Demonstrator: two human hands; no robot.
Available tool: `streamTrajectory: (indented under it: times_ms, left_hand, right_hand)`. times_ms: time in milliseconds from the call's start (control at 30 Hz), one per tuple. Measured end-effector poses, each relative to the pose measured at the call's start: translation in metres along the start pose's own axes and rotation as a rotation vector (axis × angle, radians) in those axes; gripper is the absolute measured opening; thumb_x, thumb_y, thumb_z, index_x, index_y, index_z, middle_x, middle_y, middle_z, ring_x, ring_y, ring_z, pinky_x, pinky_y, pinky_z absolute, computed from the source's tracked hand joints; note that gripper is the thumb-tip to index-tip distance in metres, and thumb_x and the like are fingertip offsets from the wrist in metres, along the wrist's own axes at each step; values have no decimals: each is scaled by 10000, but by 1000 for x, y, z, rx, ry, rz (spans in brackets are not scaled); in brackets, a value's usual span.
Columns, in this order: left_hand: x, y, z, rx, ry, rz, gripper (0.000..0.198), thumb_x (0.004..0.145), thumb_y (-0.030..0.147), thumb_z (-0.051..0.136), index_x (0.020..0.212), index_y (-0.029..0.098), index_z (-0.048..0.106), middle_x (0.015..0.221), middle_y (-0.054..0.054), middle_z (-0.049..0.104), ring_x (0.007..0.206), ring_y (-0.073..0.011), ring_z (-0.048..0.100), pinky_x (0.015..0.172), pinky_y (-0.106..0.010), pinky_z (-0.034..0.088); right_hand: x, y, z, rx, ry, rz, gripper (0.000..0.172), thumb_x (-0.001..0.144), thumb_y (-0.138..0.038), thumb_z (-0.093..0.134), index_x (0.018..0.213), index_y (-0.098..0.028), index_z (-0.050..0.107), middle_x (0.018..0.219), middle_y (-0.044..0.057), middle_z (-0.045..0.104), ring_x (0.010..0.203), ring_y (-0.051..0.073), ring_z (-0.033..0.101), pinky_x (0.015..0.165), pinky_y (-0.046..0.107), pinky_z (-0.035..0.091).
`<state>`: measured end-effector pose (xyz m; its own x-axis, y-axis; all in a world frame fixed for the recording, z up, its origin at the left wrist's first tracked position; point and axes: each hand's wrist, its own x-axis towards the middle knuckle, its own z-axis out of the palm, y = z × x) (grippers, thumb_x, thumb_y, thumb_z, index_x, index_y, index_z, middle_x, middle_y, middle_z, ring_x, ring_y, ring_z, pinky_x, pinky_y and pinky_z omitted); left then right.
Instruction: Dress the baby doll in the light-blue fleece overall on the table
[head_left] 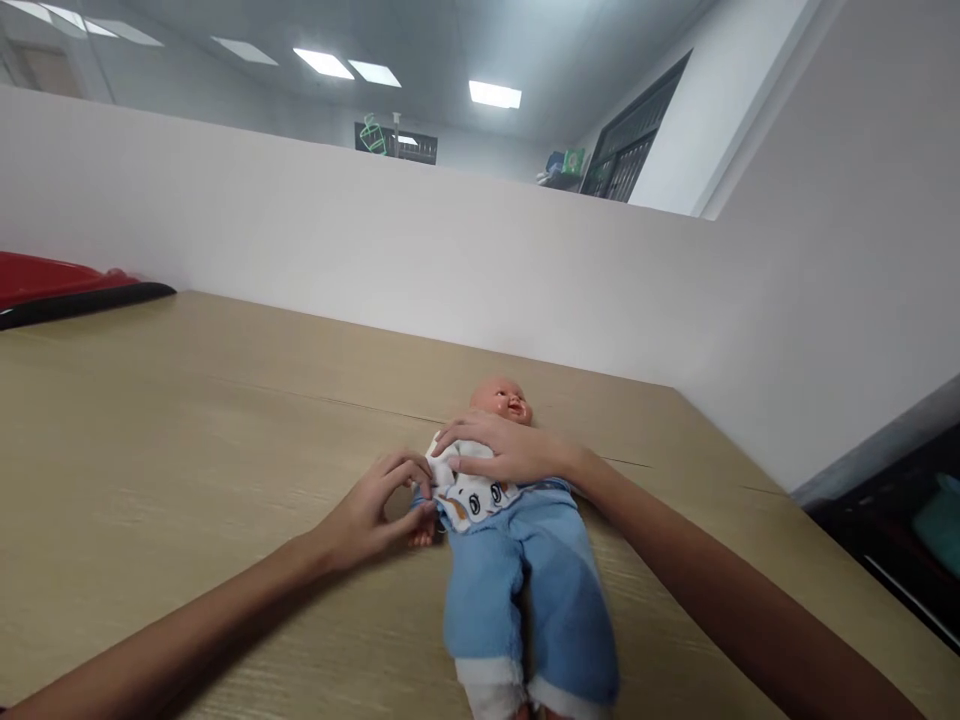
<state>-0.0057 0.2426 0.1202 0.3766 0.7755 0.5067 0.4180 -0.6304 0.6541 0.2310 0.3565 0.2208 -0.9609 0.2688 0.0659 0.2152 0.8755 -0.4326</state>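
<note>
A baby doll (pixel 501 397) lies on its back on the wooden table, head toward the wall. It wears blue trousers (pixel 551 560) with white cuffs and a white shirt (pixel 469 503) with a cartoon face on the front. At the doll's sleeve on the left, my left hand (pixel 382 510) pinches the blue cuff between thumb and fingers; the doll's small hand pokes out just below. Across the upper chest rests my right hand (pixel 499 448), fingers extended over the white cloth near the shoulder. It covers the doll's neck and part of the shirt.
The wooden table (pixel 225 450) meets a low white wall (pixel 420 260) at the back. A red object with a black edge (pixel 67 285) stands at the far left. Beyond the table's right edge is a dark item (pixel 885 530) with something teal in it.
</note>
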Motion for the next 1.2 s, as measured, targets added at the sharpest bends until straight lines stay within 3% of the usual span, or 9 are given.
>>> streamTrajectory:
  times_ms: [133,267,400,600,800,1000,1133,1200]
  left_hand:
    - [-2,-3,-3,49,-7,-59,161,1043,377,615,1110,232,591,1227,-77,636,1151,-233,614,1035,-371,466]
    - [-5,-8,-6,85,-47,-136,243,1023,452,636,1110,228,603,1222,-80,614,1117,-238,614,990,-362,485]
    - [-5,-16,-3,23,-103,-150,202,1082,416,519,1094,231,599,1234,-83,631,1138,-230,611,1015,-355,483]
    - [-5,-23,7,22,-36,-202,232,1087,407,454,1026,221,578,1001,-56,648,919,-215,614,850,-345,510]
    - [-5,-18,12,-84,12,-300,312,953,519,716,1038,231,630,981,-56,689,857,-221,638,733,-317,513]
    - [5,-15,17,-319,-13,-410,371,1042,583,537,1023,218,601,948,-42,672,847,-211,653,781,-336,525]
    - [10,-28,21,-334,96,-441,430,1030,634,526,992,213,600,909,-25,642,843,-192,583,812,-322,480]
    - [14,-36,23,-452,120,-479,453,989,662,585,967,210,603,861,-3,612,805,-175,547,777,-301,462]
  right_hand:
    - [-15,-21,7,-190,26,56,327,1023,-447,639,1244,-216,711,1297,105,728,1226,278,650,1103,434,455]
    - [-22,-31,23,-216,65,165,326,1011,-483,654,1197,-219,703,1278,91,718,1213,283,650,1095,448,442]
    - [-16,-33,48,-190,179,255,518,945,-547,706,1329,-211,619,1359,117,668,1274,315,605,1107,474,427]
    - [0,-38,68,-276,159,395,467,891,-292,672,1342,-188,616,1345,140,660,1232,322,633,1018,446,457]
    - [14,-42,59,-406,136,457,249,957,-164,513,1096,-184,718,1126,100,766,994,262,702,822,359,443]
    - [24,-23,62,-244,254,483,238,961,-187,525,1107,-199,713,1130,86,788,1057,236,696,877,335,453]
    - [26,-16,68,-266,289,477,247,950,-223,577,1167,-166,679,1234,134,733,1163,264,641,987,367,463]
    - [27,-15,69,-298,251,492,311,949,-212,579,1241,-142,660,1315,175,693,1244,285,605,1044,390,453]
